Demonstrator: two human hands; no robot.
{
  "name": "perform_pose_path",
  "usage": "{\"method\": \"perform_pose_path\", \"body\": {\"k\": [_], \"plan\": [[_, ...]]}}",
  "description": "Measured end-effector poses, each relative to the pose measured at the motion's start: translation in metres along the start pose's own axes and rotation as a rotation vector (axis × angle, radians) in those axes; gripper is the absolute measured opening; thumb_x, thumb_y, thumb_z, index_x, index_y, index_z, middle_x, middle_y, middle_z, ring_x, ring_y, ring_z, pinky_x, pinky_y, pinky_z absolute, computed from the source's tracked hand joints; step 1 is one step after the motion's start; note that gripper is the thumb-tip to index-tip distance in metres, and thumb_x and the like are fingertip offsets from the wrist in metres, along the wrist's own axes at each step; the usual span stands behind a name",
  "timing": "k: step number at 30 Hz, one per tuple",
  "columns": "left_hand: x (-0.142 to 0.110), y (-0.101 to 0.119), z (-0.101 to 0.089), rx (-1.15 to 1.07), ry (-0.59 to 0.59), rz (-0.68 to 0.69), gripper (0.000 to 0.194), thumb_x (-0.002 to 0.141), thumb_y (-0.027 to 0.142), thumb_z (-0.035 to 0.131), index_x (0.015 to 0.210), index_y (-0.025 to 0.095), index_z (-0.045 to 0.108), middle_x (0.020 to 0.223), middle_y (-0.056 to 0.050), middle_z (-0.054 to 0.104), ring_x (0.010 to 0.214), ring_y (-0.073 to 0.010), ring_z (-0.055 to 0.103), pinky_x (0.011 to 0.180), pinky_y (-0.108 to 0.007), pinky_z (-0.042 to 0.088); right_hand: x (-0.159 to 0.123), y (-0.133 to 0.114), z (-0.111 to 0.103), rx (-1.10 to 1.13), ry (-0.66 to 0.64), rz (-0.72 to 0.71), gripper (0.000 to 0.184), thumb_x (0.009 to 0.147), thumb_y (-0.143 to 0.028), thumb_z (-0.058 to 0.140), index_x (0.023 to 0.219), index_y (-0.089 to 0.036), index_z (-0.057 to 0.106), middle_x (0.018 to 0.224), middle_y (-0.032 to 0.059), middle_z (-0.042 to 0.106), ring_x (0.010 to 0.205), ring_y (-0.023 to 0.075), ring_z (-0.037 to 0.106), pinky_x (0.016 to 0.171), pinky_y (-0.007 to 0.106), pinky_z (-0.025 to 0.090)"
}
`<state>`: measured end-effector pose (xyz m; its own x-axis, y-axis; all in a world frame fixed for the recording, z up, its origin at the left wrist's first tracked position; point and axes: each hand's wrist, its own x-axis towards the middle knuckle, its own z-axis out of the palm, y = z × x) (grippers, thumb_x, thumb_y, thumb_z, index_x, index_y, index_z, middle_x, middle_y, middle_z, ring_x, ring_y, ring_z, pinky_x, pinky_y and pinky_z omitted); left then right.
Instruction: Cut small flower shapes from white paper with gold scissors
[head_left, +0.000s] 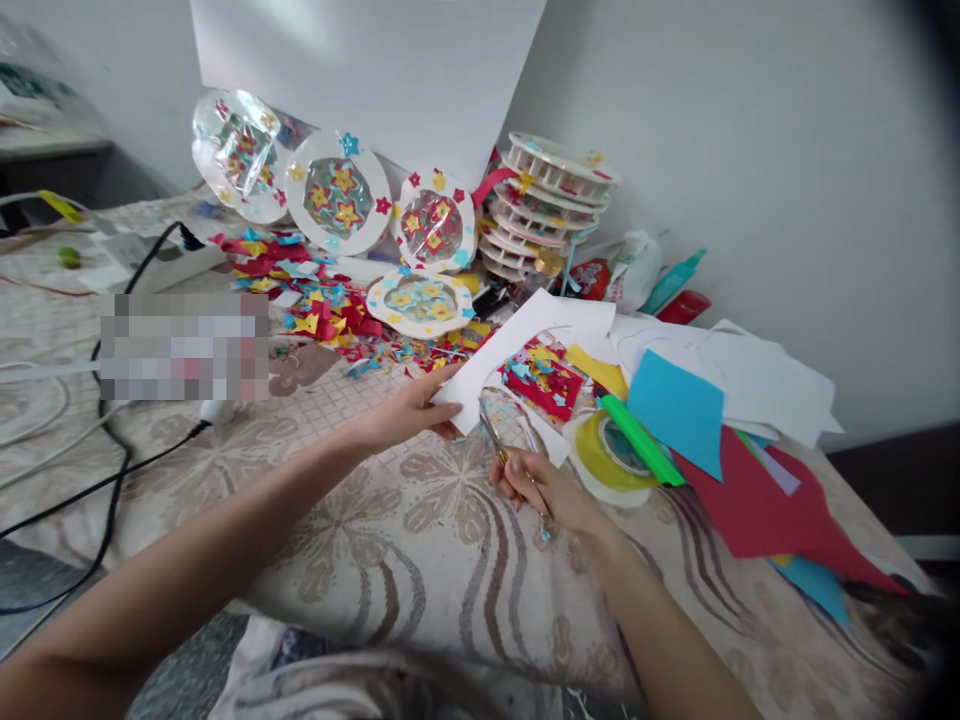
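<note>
Your right hand (541, 484) is wrapped around the scissors (491, 433), over the cloth (397, 520) with flowers on it. Your left hand (416, 412) pinches the white paper (491, 358) by its near end. The paper is tilted up, and the scissors' tips are at its edge. To the right, the yellow tape (600, 448) lies by the green pen (641, 440). Farther back are lots of little paper bits (341, 318). Behind them, round star frames (339, 195) stand up in a row.
</note>
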<state>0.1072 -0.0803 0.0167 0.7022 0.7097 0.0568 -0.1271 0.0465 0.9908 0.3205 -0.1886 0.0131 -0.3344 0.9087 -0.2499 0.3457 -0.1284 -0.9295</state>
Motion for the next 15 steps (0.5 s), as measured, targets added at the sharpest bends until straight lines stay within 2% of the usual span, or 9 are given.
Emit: {"method": "perform_pose_path", "body": {"k": [3,8,15], "plan": [[0.0,0.0002,-0.0004,0.048,0.011,0.0,0.058,0.08,0.024,0.063,0.133,0.018,0.041,0.081,-0.004,0.066,0.064,-0.0134,0.064,0.057,-0.024,0.055,-0.0004,-0.0003,0.0005,-0.021,0.005,-0.005,0.05,0.086,-0.064,0.037,0.084,-0.018,0.057,0.058,-0.0041,0.043,0.053,0.0113,0.039,0.055,0.024,0.038],[0.0001,-0.0005,-0.0013,0.09,0.064,-0.009,0.035,0.079,0.027,0.065,0.107,0.013,0.049,0.078,-0.005,0.066,0.061,-0.0134,0.065,0.053,-0.023,0.054,-0.0001,0.0017,0.0017,-0.052,0.02,-0.014,0.048,0.087,-0.063,0.038,0.083,-0.019,0.057,0.058,-0.0035,0.044,0.053,0.0119,0.038,0.055,0.025,0.039],[0.0001,0.004,0.0016,0.077,0.063,0.029,0.035,0.08,0.024,0.064,0.11,0.015,0.049,0.075,-0.001,0.064,0.061,-0.0111,0.064,0.054,-0.02,0.055,0.001,-0.0006,0.005,-0.04,0.028,-0.013,0.05,0.084,-0.066,0.04,0.079,-0.019,0.056,0.057,-0.0038,0.043,0.052,0.0119,0.039,0.053,0.025,0.037]]}}
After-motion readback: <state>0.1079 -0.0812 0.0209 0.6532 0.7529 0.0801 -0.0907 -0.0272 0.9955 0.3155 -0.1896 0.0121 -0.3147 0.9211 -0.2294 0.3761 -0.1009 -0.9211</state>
